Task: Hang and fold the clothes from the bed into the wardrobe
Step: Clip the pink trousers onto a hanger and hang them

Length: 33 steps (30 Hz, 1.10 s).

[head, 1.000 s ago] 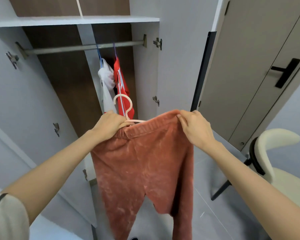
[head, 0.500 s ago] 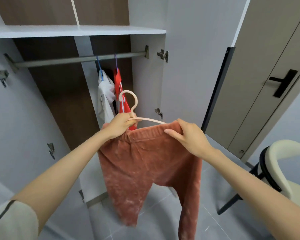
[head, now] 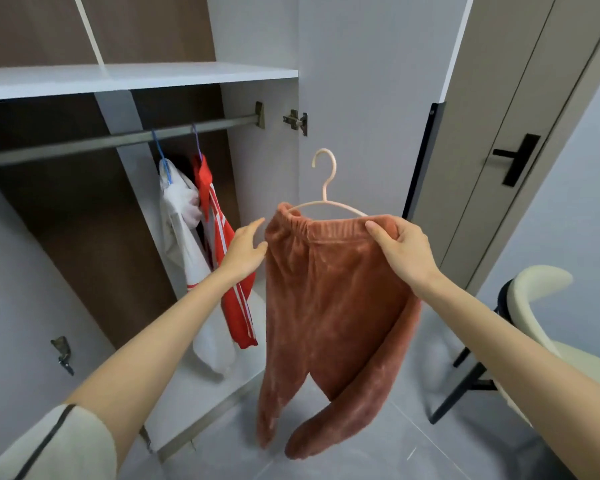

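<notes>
Fuzzy rust-red trousers (head: 329,306) hang by their waistband on a cream plastic hanger (head: 326,188) in front of the open wardrobe. My right hand (head: 400,247) grips the right end of the waistband and hanger and holds them up. My left hand (head: 245,249) is just left of the waistband with relaxed fingers, holding nothing; I cannot tell whether it touches the cloth. The metal hanging rail (head: 118,138) runs across the wardrobe to the upper left. A white garment (head: 181,237) and a red striped garment (head: 222,244) hang from it.
A white shelf (head: 136,77) sits above the rail. The wardrobe's open door panel (head: 361,81) stands behind the hanger. A beige room door with a black handle (head: 516,159) is to the right. A cream chair (head: 534,306) with black legs stands at lower right on the grey tiled floor.
My left hand has let go of the hanger and waistband and opened. The trousers and hanger have moved right and up, carried now by my right hand alone.
</notes>
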Motion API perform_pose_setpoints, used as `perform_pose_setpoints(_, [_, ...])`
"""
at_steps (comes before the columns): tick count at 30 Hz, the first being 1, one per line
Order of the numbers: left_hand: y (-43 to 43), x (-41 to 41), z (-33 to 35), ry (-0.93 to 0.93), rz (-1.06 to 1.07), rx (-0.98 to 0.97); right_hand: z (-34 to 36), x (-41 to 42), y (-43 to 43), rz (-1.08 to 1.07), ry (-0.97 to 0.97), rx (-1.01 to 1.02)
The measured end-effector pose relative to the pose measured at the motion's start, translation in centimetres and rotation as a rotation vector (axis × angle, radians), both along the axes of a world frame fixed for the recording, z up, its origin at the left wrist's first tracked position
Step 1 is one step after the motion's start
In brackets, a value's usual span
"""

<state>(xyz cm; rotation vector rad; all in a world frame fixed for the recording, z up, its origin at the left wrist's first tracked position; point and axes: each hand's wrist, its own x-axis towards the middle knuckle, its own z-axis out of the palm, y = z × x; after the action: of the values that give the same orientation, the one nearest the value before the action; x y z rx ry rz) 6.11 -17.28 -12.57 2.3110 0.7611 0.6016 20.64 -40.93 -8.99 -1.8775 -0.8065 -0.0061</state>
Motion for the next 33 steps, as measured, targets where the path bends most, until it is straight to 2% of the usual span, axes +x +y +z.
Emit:
perform_pose_setpoints(9, [5.0, -0.6, 0.6, -0.048, 0.059, -0.052, -1.0, 2.0, 8.6, -0.035, -0.022, 0.021])
perform_pose_setpoints(20, [19.0, 4.8, 0.5, -0.092, 0.193, -0.116, -1.5, 8.8, 26.9, 0.0, -0.013, 0.087])
perform_pose_setpoints(24, [23.9, 7.5, 0.2, -0.1, 0.248, -0.145, -0.8, 12.2, 33.9, 0.068, -0.009, 0.102])
perform_pose_setpoints(33, [31.4, 12.6, -1.5, -0.052, 0.352, -0.054, -1.8, 16.8, 46.7, 0.204, -0.018, 0.043])
